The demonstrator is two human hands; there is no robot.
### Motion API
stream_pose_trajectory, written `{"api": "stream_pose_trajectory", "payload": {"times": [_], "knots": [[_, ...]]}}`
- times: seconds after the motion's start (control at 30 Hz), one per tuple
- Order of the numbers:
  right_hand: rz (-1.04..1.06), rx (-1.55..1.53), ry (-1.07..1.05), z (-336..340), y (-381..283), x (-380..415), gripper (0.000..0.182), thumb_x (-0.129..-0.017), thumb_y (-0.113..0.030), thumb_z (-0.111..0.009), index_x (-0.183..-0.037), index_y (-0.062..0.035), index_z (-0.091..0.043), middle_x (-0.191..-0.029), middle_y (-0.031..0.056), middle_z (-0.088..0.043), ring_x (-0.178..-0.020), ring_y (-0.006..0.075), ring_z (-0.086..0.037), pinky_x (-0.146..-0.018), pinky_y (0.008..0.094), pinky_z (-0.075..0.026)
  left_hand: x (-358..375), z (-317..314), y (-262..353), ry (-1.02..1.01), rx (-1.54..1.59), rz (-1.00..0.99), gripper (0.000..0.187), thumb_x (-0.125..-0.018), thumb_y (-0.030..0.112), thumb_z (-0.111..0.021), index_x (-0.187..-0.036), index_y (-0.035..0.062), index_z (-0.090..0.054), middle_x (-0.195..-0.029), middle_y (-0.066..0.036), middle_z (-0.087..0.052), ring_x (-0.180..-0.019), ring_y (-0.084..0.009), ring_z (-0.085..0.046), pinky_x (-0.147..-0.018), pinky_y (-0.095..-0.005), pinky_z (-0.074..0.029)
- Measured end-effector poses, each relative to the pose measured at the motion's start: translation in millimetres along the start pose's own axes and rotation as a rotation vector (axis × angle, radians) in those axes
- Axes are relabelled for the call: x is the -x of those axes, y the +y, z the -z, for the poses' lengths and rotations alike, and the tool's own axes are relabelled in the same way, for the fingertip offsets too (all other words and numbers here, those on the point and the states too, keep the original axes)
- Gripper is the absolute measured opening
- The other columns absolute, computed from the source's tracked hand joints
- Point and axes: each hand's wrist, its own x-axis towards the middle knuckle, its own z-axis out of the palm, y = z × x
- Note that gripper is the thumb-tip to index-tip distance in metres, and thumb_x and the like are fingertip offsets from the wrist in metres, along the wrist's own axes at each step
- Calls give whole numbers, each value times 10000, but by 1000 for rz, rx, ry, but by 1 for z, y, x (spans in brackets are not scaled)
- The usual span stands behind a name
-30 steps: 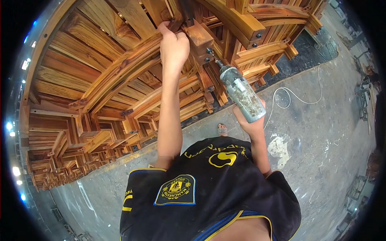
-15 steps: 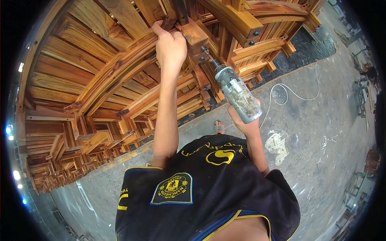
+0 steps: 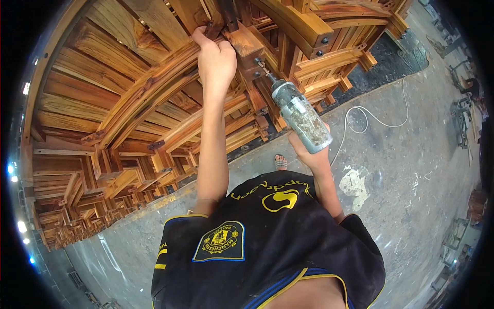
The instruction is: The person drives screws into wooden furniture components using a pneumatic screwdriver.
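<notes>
My left hand [image 3: 217, 62] is closed on a dark wooden piece [image 3: 214, 26] beside a square wooden post [image 3: 244, 44] at the top centre. My right hand [image 3: 310, 149] grips a worn grey power drill [image 3: 301, 116] from below; its fingers are partly hidden behind the tool. The drill's bit [image 3: 263, 66] points up and left at the post's side, close to a hole. Whether the tip touches the wood I cannot tell. Curved rails and slats [image 3: 149, 87] of the brown wooden furniture spread out to the left of my left forearm.
More stacked wooden frames [image 3: 329, 67] stand at the upper right and lower left. A pale cable [image 3: 360, 109] loops over the grey concrete floor [image 3: 391, 180]. A sandalled foot [image 3: 280, 162] shows below the furniture. At the far right edge sits a person [image 3: 469, 88].
The drill and my right hand have shifted slightly left and up. The bit shows more of its length now. My left hand keeps its grip, moved barely to the left.
</notes>
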Motion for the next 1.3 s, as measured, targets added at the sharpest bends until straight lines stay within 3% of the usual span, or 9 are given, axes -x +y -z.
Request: {"api": "stream_pose_trajectory", "payload": {"times": [0.07,0.17,0.47,0.57,0.63,0.67,0.77,1.0,1.3], "knots": [[-36,-31,3,0,2,0,314,-633,-23,-696,-934,29,-623,-829,106,-659,-739,171,-650,-696,268,-480,1,-1,0,17,6,-1,499,-818,118,-405,-1273,7,-230,-908,-304,-603,-873,-438,-595,-830,-480,-436],[179,115,41,-1,6,-2,328,-618,-28,-699,-932,26,-624,-820,103,-658,-726,159,-647,-690,263,-479,3,1,4,24,27,-5,497,-815,101,-401,-1269,-8,-233,-879,-301,-606,-863,-437,-597,-824,-477,-435],[45,15,60,-6,6,-1,288,-618,-34,-669,-896,22,-622,-758,84,-650,-681,141,-634,-656,253,-472,4,8,0,-24,96,-21,508,-809,85,-394,-1293,-5,-266,-836,-263,-619,-764,-371,-627,-759,-423,-465],[-98,-146,60,-8,15,5,258,-627,-34,-659,-876,22,-618,-753,85,-652,-670,134,-632,-649,254,-474,21,10,0,-31,153,29,492,-820,74,-393,-1298,6,-297,-727,-182,-603,-649,-265,-601,-669,-380,-467],[-122,-161,49,-8,15,4,232,-640,-30,-647,-864,21,-617,-750,83,-653,-656,127,-624,-639,254,-474,47,12,-2,36,355,-39,472,-840,28,-396,-1304,5,-311,-648,-10,-476,-537,-60,-404,-480,-224,-341],[-118,-163,56,-7,13,2,232,-640,-30,-647,-864,21,-617,-750,83,-653,-656,127,-624,-639,254,-474,63,12,-4,43,487,-27,449,-848,41,-420,-1289,43,-338,-599,26,-408,-515,-37,-349,-453,-203,-286],[4,-33,66,-5,5,-3,217,-646,-27,-641,-856,21,-616,-733,80,-646,-629,130,-611,-619,259,-471,110,25,-21,-209,799,269,345,-893,53,-437,-1234,81,-385,-596,32,-374,-486,-50,-334,-411,-194,-248],[-93,-94,57,-6,14,1,205,-648,-27,-629,-849,17,-622,-727,81,-645,-637,139,-616,-617,260,-475,191,20,-83,-423,814,783,239,-932,119,-455,-1155,39,-422,-590,27,-366,-461,-70,-324,-421,-220,-261],[-171,-144,81,-9,2,-2,166,-664,-18,-612,-825,14,-635,-736,74,-655,-656,140,-621,-622,260,-477,155,38,-58,-356,798,567,228,-917,81,-455,-1141,46,-445,-589,61,-322,-478,-36,-280,-427,-197,-227]]}}
